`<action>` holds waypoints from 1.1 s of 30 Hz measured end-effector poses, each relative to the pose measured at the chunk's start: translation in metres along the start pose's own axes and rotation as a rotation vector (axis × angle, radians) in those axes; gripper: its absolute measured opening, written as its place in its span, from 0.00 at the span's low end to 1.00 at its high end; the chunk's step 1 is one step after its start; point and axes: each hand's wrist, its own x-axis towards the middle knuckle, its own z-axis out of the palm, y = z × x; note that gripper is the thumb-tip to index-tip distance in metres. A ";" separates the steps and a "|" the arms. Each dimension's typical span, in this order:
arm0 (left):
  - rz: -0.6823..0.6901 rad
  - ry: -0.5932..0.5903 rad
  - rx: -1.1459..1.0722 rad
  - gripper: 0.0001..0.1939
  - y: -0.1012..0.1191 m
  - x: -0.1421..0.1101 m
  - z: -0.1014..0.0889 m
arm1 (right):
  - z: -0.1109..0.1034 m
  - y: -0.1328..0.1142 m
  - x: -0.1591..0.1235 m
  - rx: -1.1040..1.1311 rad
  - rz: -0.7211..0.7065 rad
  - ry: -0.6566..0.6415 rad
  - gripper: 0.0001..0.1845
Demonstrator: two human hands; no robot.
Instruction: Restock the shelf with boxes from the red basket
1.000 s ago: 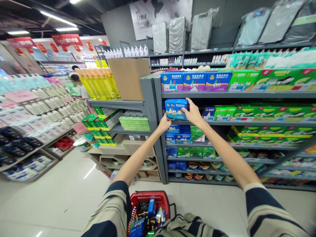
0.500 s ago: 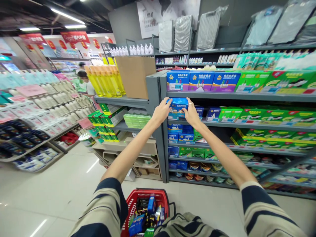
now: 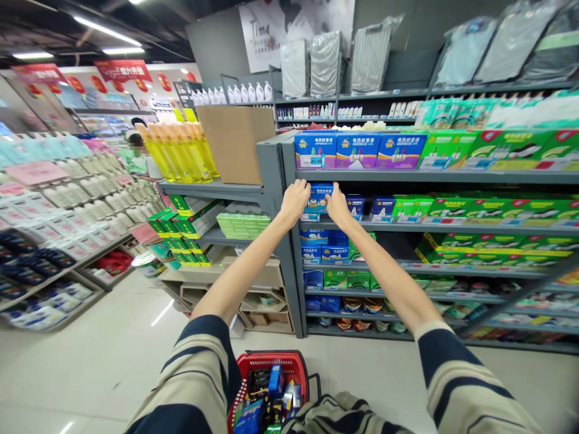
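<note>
Both arms reach out to the grey shelf unit. My left hand grips the left end of a blue box, fingers curled round it. My right hand presses against the box's right side with closed fingers. The box sits at the left end of the second shelf, just under the shelf above, next to other blue boxes. More blue boxes stand one shelf lower.
A red basket full of goods hangs below me. Green boxes fill the shelves to the right. Yellow bottles and a cardboard box stand on the end rack. Another person stands far off on the left.
The blue box has moved from in front of the shelf back into the shelf's left end. Both hands followed it forward and closer together.
</note>
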 end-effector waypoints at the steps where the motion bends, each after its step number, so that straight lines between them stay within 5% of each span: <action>1: 0.008 -0.012 0.023 0.19 0.003 0.000 0.001 | 0.000 0.000 0.001 -0.027 0.010 -0.018 0.39; 8: 0.067 -0.115 0.001 0.15 0.003 -0.004 0.012 | 0.005 -0.003 -0.006 -0.185 0.038 -0.115 0.38; 13: 0.131 0.064 -0.180 0.18 -0.015 -0.022 0.014 | 0.007 0.002 -0.007 -0.186 0.036 -0.120 0.40; 17: 0.107 0.293 -0.368 0.18 -0.021 -0.078 0.022 | 0.014 0.011 -0.007 -0.139 0.017 -0.061 0.38; 22: -0.056 0.231 -0.576 0.15 -0.012 -0.194 0.064 | 0.021 0.011 -0.005 -0.107 -0.018 -0.105 0.39; 25: -0.278 0.053 -0.691 0.14 0.008 -0.287 0.102 | 0.015 0.007 -0.024 -0.056 -0.122 0.032 0.41; 28: -0.620 -0.407 -0.679 0.16 0.039 -0.389 0.140 | 0.020 0.017 -0.083 0.006 -0.290 0.160 0.35; 30: -0.766 -0.701 -0.669 0.13 0.066 -0.458 0.157 | 0.038 0.044 -0.149 0.069 -0.283 0.141 0.30; 33: -0.936 -1.080 -0.675 0.05 0.114 -0.556 0.167 | 0.077 0.111 -0.291 0.126 0.014 -0.108 0.28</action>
